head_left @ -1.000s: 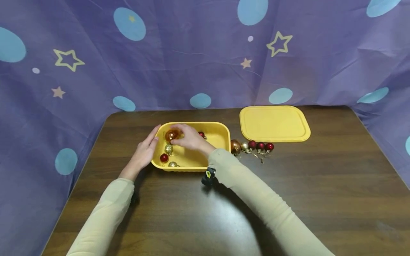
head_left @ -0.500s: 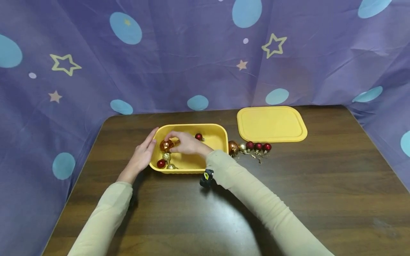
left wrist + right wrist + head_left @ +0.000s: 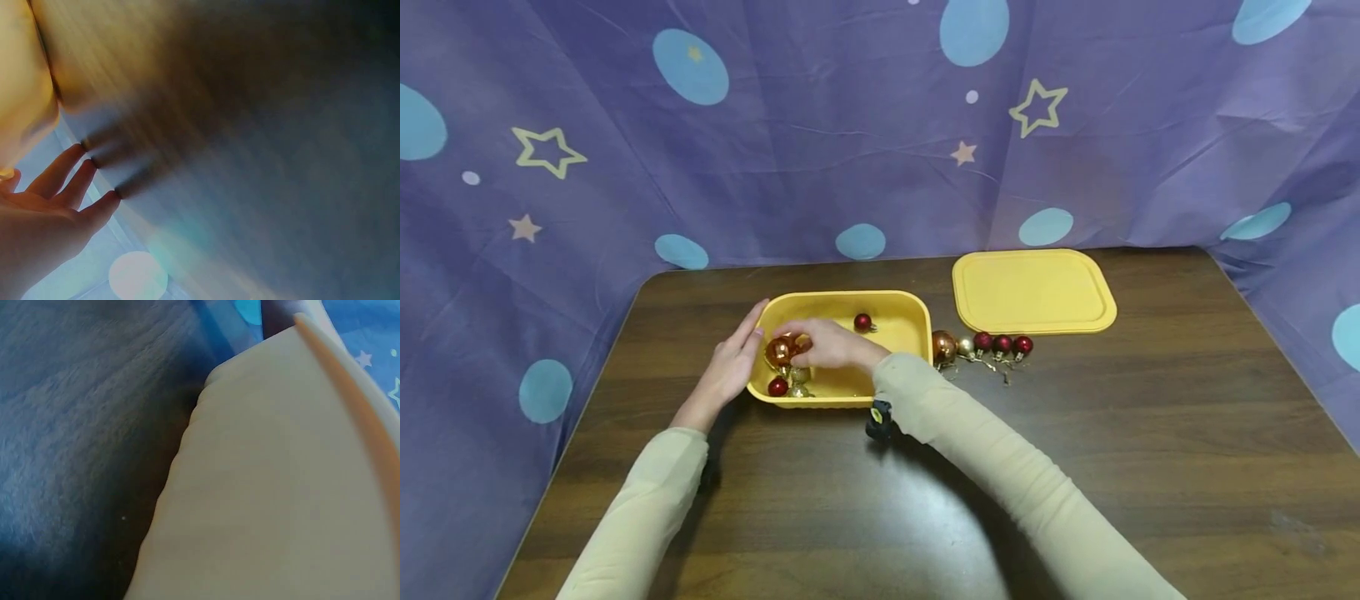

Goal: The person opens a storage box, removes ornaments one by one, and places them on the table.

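Observation:
My left hand [image 3: 730,364] rests along the left end of a yellow plastic box [image 3: 891,304], its fingers straight. In the left wrist view those fingertips reach down to the tabletop beside the box. My right hand [image 3: 831,343] is inside the box, thumb and fingers pinching at a shiny copper Christmas bauble [image 3: 803,343]; the fingers partly cover it. Another copper bauble [image 3: 780,352] lies just left of the fingertips. Close below are a red bauble [image 3: 778,387] and two small gold baubles [image 3: 798,390]. The right wrist view shows the box's outer wall [image 3: 269,469], not the hand.
A further red bauble [image 3: 862,322] lies near the box's back wall. Right of the box, a row of baubles stands on the wooden table [image 3: 1075,433]: copper [image 3: 943,345], gold [image 3: 966,347] and several dark red [image 3: 1002,345]. Behind them lies a yellow lid [image 3: 1033,290].
My right hand has moved toward the box's near left corner, and the left copper bauble has shifted that way too. My left hand stays at the box's left end.

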`<state>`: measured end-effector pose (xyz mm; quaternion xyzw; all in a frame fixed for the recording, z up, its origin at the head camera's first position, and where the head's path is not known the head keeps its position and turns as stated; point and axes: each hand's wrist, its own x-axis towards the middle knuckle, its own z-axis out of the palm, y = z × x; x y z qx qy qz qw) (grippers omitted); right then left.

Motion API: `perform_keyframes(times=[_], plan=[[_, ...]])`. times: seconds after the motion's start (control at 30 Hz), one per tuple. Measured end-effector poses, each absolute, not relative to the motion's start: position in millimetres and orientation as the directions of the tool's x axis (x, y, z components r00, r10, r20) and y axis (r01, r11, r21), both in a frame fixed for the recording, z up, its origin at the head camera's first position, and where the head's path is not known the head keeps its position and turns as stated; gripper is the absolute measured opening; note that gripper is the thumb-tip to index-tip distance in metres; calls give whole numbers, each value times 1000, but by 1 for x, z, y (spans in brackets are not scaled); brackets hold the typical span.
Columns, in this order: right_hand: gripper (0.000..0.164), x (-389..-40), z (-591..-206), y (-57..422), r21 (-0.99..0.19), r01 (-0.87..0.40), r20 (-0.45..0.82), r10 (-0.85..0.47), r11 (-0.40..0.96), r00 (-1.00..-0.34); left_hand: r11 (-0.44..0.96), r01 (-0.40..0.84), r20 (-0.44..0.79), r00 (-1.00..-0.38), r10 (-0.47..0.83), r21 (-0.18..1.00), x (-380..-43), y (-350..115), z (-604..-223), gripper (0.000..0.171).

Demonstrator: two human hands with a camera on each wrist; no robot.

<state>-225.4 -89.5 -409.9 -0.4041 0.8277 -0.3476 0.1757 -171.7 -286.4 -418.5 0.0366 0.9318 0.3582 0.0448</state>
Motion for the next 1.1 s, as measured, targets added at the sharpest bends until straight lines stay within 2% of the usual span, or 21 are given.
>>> perform_keyframes(times=[0.23, 0.47, 0.7, 0.87, 1.1], plan=[[42, -223, -408, -94, -739, -521, -14, -782, 428, -623, 737, 41, -48, -994, 98, 675, -173, -287, -419, 51], [41, -221, -406, -93, -773, -485, 1, -764, 409, -646, 738, 24, -69, -993, 94, 674, -172, -287, -418, 51], [42, -213, -402, -87, -735, -557, 31, -800, 388, -599, 749, 36, -57, -994, 98, 662, -172, -287, -419, 51], [41, -206, -399, -74, -739, -556, 49, -792, 381, -608, 755, 49, -46, -994, 104, 654, -171, -287, -420, 51], [39, -195, -391, -37, -785, -547, 145, -772, 291, -618, 754, 41, -57, -993, 103, 656, -170, -287, -418, 51]])
